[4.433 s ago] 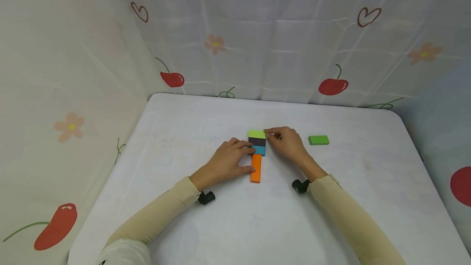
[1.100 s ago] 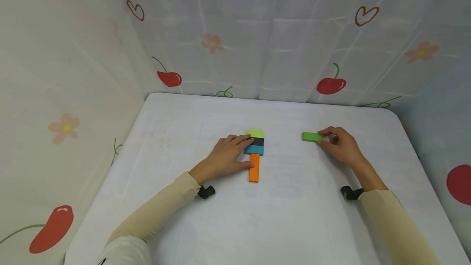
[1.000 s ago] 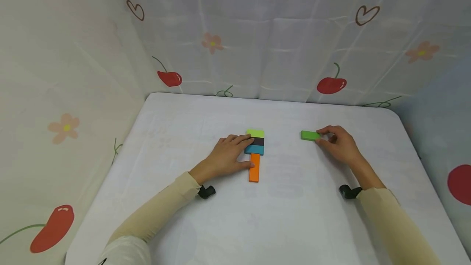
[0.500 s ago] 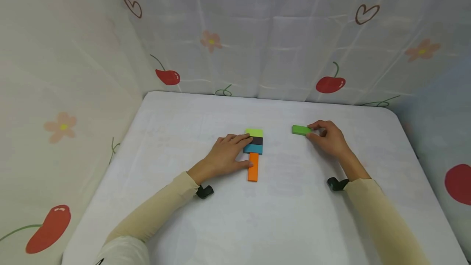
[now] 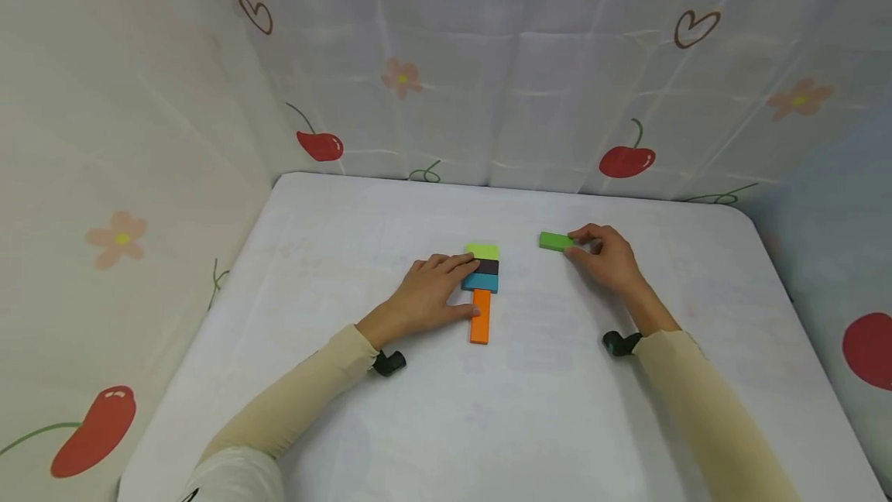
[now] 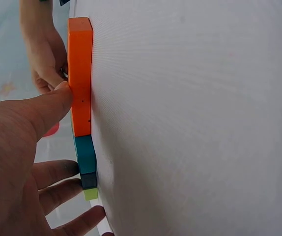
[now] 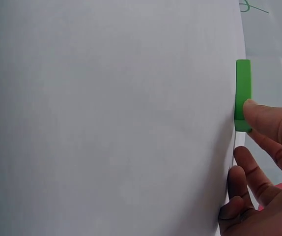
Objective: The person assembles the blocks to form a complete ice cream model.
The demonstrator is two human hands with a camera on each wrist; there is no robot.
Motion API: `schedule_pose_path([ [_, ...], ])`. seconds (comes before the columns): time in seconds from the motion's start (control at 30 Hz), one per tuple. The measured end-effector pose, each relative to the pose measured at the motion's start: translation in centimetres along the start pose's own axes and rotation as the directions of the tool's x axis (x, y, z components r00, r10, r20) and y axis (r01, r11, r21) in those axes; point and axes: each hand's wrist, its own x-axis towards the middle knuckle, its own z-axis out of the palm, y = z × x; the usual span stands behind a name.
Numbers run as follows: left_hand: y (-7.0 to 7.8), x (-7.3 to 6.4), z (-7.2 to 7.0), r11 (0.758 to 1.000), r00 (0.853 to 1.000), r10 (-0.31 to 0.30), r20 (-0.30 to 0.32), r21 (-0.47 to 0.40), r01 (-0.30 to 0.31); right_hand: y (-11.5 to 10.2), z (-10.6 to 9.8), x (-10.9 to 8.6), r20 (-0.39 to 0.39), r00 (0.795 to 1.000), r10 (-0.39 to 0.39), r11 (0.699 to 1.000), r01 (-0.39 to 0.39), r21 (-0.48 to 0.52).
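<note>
On the white table lie a lime block (image 5: 482, 252), a black block (image 5: 489, 266) and a blue block (image 5: 481, 282), stacked edge to edge as a column. An orange block (image 5: 480, 324) stands lengthwise below them, its far end at the blue one. My left hand (image 5: 428, 300) rests beside this row, fingers spread; its thumb touches the orange block's side and its fingertips the blue, black and lime blocks. My right hand (image 5: 608, 258) pinches the right end of a green block (image 5: 554, 242) between thumb and index finger, to the right of the row. In the right wrist view the other fingers curl below.
The white table (image 5: 418, 424) has its far edge against a printed curtain (image 5: 502, 115) with cherries and flowers. Another curtain side (image 5: 174, 177) stands along the left. A black wrist camera (image 5: 389, 363) sits under the left wrist, another black camera (image 5: 620, 343) under the right.
My right hand has left the row of blocks, taken hold of the green block and brought it left and slightly away from me. The left hand stays at the row, its fingers slightly farther up.
</note>
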Motion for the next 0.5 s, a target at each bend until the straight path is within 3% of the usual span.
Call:
schedule_pose_path([
  [0.5, 0.3, 0.0, -0.1, 1.000, 1.000, -0.010, 0.003, -0.010, 0.010, -1.6, 1.5, 1.5, 0.012, 1.000, 0.015, 0.998, -0.016, 0.066],
])
